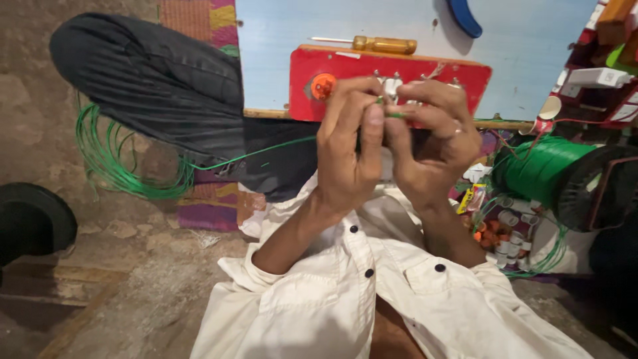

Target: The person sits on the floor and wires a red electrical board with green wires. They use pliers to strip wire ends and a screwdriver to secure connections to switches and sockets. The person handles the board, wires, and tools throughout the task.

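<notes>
Thin green wire (393, 114) at upper centre of frame, light, springy, likely slippery, best pinched close to its end. My left hand (349, 149) and right hand (432, 146) both pinch it between fingertips, closed tight, in front of red board (345, 70); green wire spool (541, 169) at right

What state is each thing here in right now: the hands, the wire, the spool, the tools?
left hand: raised, fingertips pinching the green wire
right hand: raised, fingers pinching the same wire, ring on one finger
green wire: thin, held between both hands, trailing off to the left
loose wire coil: lying slack on the floor
green spool: on its side, wound full
screwdriver: lying flat on top of the red board
red board: upright, orange knob fitted
</notes>
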Available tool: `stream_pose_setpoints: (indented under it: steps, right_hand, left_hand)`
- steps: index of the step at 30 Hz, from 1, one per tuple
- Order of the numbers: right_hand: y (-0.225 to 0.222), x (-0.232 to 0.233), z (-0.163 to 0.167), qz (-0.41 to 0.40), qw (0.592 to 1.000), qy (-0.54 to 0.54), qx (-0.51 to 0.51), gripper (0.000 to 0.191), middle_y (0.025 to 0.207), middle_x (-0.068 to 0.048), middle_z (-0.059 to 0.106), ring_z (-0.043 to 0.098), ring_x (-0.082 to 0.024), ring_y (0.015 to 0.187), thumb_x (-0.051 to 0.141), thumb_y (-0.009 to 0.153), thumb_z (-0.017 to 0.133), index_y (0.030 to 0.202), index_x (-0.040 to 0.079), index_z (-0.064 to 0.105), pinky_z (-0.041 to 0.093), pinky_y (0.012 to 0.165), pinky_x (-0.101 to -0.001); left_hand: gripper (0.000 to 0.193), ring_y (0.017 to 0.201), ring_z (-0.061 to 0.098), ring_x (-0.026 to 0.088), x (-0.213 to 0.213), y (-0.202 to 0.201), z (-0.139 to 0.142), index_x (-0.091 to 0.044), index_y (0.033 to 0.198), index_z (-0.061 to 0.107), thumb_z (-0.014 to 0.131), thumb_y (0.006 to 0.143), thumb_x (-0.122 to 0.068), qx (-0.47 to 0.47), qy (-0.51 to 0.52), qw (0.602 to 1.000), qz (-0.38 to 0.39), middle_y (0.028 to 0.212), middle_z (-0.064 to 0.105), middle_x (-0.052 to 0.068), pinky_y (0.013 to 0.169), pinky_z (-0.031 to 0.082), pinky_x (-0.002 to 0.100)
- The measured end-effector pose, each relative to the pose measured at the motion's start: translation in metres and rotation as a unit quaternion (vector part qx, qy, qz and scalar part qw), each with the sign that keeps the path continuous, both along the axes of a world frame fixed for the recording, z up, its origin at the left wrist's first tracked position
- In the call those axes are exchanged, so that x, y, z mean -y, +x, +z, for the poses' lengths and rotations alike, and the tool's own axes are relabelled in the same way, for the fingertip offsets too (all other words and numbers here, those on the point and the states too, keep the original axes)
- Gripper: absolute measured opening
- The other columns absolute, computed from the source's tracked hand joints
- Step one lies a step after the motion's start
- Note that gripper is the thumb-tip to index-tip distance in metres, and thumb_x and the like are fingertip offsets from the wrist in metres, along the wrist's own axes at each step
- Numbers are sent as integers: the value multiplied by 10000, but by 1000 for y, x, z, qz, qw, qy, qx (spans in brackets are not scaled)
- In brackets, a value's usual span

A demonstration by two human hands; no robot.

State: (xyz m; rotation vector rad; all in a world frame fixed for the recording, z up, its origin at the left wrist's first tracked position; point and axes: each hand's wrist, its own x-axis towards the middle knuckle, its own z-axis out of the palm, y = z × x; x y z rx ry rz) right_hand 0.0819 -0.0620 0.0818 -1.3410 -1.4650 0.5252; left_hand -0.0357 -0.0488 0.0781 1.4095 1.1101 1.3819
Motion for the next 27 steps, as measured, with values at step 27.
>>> stream_pose_setpoints:
  steps: [27]
  right_hand:
    - [10,15,25,22,980,-27,197,150,956,-41,668,582,-186,874,58,1007,832,1140,84,767,468,754,-325]
  left_hand:
    - [141,808,469,-9,8,-23,8,2,1130,696,703,1037,-102,244,-230,940,-66,979,622,-58,693,375,168]
